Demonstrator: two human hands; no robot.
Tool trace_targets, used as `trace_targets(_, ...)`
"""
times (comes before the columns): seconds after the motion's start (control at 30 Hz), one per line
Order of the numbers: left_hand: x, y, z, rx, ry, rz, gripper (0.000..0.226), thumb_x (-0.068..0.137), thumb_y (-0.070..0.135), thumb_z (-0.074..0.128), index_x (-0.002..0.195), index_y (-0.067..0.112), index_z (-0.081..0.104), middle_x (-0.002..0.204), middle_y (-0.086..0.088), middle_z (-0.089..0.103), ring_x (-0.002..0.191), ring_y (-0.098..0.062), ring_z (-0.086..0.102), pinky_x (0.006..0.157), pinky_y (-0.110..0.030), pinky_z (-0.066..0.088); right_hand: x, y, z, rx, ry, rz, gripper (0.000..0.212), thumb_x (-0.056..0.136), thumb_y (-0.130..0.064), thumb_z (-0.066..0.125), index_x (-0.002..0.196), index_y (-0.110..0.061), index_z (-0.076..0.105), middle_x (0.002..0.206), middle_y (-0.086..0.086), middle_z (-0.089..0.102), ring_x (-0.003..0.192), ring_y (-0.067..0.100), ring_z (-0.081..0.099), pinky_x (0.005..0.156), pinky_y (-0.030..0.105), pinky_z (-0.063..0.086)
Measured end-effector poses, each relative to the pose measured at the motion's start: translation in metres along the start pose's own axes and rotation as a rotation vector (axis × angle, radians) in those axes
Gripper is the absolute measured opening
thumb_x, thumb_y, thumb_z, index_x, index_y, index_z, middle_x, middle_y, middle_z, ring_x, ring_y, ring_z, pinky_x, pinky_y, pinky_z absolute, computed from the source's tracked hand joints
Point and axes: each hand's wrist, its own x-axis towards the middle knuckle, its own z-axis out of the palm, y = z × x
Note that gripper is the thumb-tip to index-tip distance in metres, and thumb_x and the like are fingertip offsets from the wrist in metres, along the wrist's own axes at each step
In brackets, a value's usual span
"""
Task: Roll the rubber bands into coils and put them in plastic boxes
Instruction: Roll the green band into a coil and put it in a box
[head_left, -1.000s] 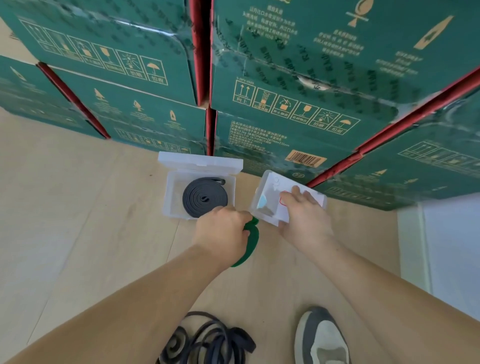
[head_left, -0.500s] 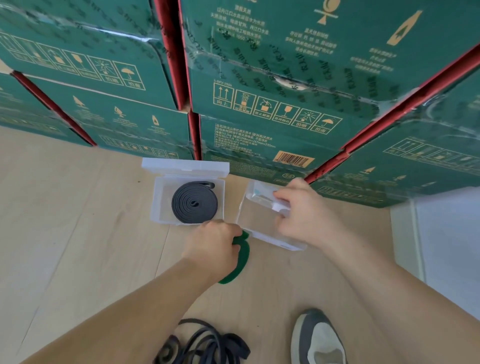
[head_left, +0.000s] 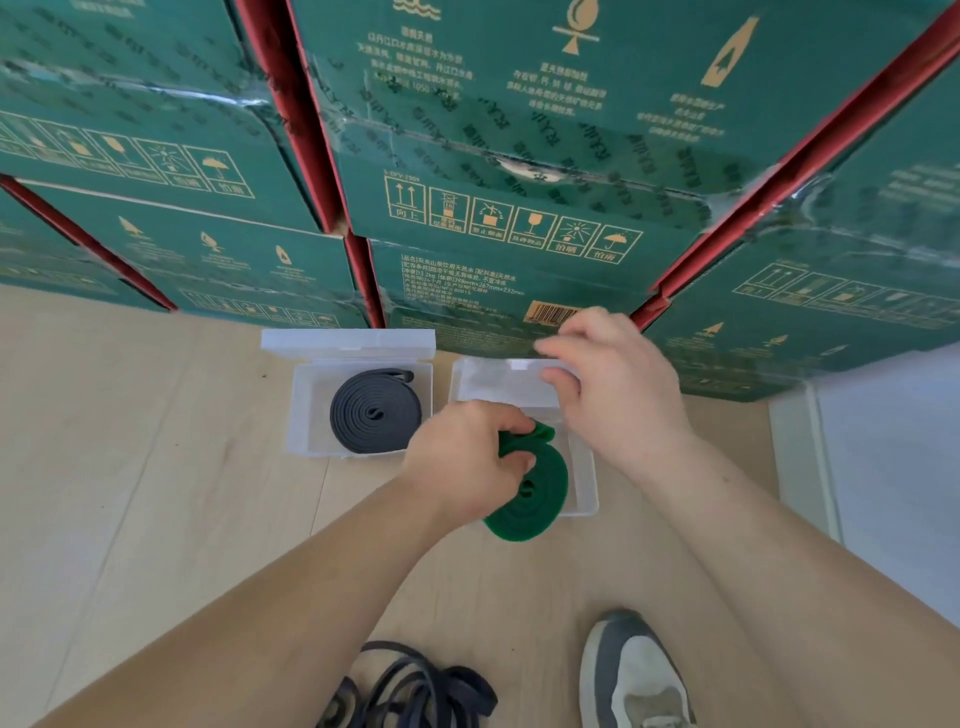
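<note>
Two clear plastic boxes sit open on the wooden floor in front of stacked cartons. The left box holds a coiled dark grey band. My left hand grips a coiled green band, which lies tilted over the front rim of the right box. Above that box's raised lid my right hand hovers, its fingers loosely bent; whether they touch the lid is unclear.
Green cartons with red edges form a wall right behind the boxes. A tangle of loose dark bands lies on the floor by my grey and white shoe. A white surface borders the floor on the right.
The right box now lies flat and open, its lid swung back. My left hand has carried the green coil forward and right onto that box. My right hand has lifted towards the lid.
</note>
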Motion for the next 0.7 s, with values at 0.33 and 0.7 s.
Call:
trace_targets(0.33, 0.033, 0.01, -0.004, 0.005, 0.107, 0.048, 0.034, 0.091, 0.032, 0.069, 0.124, 0.039, 0.069, 0.125, 0.014, 0.07, 0.112, -0.017, 0.066, 0.094, -0.037, 0.057, -0.05, 0.029, 0.01, 0.356, -0.177, 0.552, 0.013, 0.097, -0.032, 0.061, 0.087, -0.026, 0.066, 0.062, -0.003, 0.058, 0.056, 0.013, 0.049, 0.051, 0.029, 0.036)
trace_targets(0.7, 0.015, -0.028, 0.058, -0.01, 0.013, 0.149, 0.034, 0.092, 0.02, 0.066, 0.123, 0.032, 0.069, 0.125, 0.011, 0.068, 0.115, -0.019, 0.059, 0.099, -0.042, 0.051, -0.078, 0.023, 0.061, 0.771, -0.232, 0.66, 0.037, 0.091, -0.009, 0.068, 0.1, -0.045, 0.067, 0.105, -0.013, 0.073, 0.069, 0.01, 0.067, 0.08, 0.038, 0.062)
